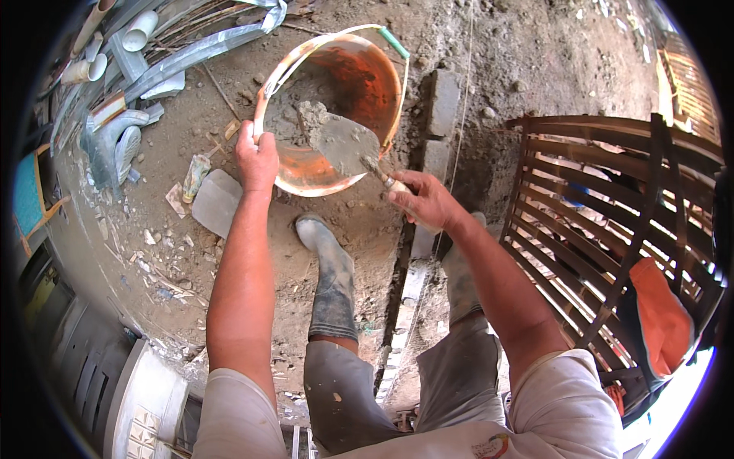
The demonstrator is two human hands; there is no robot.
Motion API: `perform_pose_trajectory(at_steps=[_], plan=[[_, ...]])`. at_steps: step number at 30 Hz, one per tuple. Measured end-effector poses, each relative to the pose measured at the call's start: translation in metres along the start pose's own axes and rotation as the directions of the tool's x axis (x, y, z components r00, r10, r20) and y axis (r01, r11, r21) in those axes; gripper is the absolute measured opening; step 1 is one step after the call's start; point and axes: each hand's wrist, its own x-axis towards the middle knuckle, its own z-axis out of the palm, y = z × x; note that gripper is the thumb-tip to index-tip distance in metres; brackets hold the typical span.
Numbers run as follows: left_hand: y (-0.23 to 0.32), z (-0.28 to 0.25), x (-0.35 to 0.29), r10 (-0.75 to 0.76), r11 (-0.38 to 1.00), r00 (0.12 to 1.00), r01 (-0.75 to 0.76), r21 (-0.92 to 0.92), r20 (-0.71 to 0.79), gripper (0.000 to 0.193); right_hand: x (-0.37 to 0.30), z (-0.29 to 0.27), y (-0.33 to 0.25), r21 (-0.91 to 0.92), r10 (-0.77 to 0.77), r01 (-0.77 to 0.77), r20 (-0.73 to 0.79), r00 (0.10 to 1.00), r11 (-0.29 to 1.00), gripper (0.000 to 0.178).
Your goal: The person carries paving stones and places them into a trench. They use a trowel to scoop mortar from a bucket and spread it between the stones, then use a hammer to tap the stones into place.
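Observation:
An orange bucket (300, 167) smeared with grey mortar is tilted with its mouth toward me. My left hand (258, 158) grips its rim on the left side. Wet mortar (284, 115) lies inside, along the left wall. My right hand (425, 200) is closed round the wooden handle of a trowel (346, 144). The trowel's mortar-coated blade reaches over the bucket's near rim, with a lump of mortar at its tip. The bucket's wire handle, with a green grip (394, 43), rests up against the far rim.
A row of grey blocks (436, 157) runs beside a taut string (461, 115) right of the bucket. A slatted wooden frame (589, 206) stands at right, an orange cloth (662, 315) hanging on it. Pipes and metal scraps (138, 57) are piled at left. A grey slab (217, 201) lies near my left forearm.

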Motion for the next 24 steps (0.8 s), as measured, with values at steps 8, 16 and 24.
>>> perform_pose_trajectory(at_steps=[8, 16, 24], plan=[[-0.005, -0.002, 0.003, 0.003, 1.0, 0.999, -0.002, 0.024, -0.036, 0.014, -0.104, -0.031, 0.054, -0.196, -0.196, 0.135, -0.338, 0.92, 0.971, 0.049], [-0.01, 0.0, 0.006, -0.008, 0.999, 0.999, 0.006, -0.033, -0.038, 0.014, -0.11, -0.099, 0.103, -0.762, -0.33, -0.263, -0.527, 0.783, 0.592, 0.046], [-0.022, -0.002, 0.004, -0.074, 0.995, 0.997, 0.073, -0.068, -0.014, 0.015, -0.085, -0.089, 0.122, -0.682, -0.225, -0.438, -0.656, 0.72, 0.586, 0.046]])
